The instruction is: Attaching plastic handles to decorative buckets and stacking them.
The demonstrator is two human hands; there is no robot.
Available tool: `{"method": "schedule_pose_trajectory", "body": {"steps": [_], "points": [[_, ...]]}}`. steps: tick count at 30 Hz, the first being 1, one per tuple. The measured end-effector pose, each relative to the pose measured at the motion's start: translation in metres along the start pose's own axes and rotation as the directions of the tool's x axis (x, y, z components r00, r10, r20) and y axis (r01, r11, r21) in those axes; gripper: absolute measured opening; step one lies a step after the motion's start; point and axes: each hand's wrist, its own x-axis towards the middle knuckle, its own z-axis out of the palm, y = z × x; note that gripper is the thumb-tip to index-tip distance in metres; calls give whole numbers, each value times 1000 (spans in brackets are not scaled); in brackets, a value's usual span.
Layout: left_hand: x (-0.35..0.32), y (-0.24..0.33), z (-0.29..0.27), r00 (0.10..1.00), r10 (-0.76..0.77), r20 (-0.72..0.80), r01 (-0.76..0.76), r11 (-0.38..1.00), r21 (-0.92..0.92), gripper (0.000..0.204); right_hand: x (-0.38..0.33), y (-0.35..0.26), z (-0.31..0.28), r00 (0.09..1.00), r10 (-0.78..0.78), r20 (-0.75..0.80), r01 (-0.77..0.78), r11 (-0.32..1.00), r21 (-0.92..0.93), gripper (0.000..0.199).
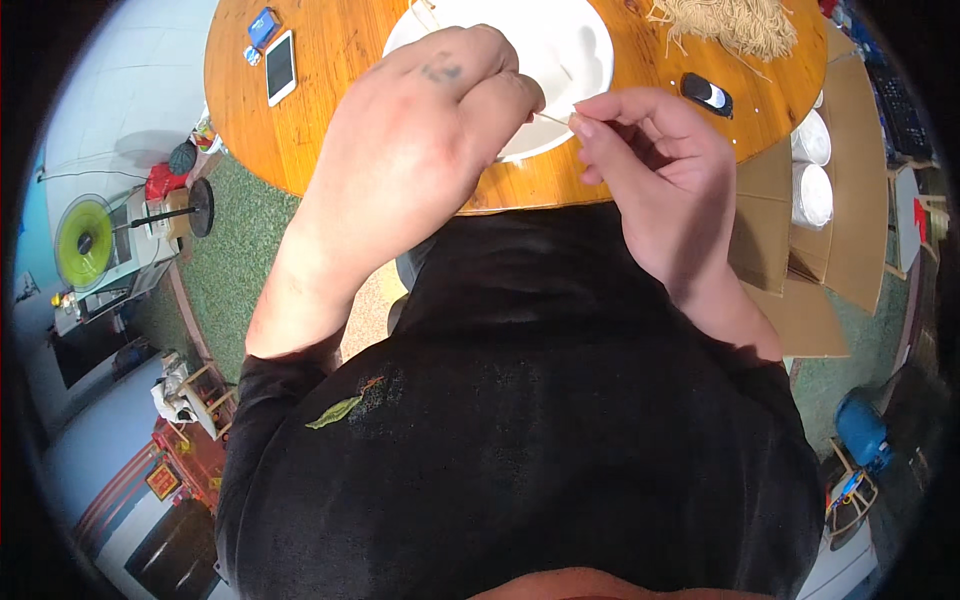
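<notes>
A thin pale straw-like strand is stretched between my two hands, above the near rim of a white plate on a round wooden table. My left hand is curled over the plate with its fingers pinching one end of the strand. The thumb and forefinger of my right hand pinch the other end. A heap of the same pale strands lies at the far right of the table.
A white phone and a small blue pack lie at the table's left. A dark oval object sits near my right hand. An open cardboard box with white round containers stands at the right. Green carpet covers the floor.
</notes>
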Motion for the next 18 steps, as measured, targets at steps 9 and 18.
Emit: {"method": "schedule_pose_trajectory", "body": {"steps": [9,18], "points": [[11,-3,1,967,192,-167,-195,981,-2,34,9,-11,-2,998,-23,52,31,988,-151,10],[38,-65,58,361,792,-493,-732,568,376,21,19,-36,-10,979,91,184,-33,954,-297,15]]}}
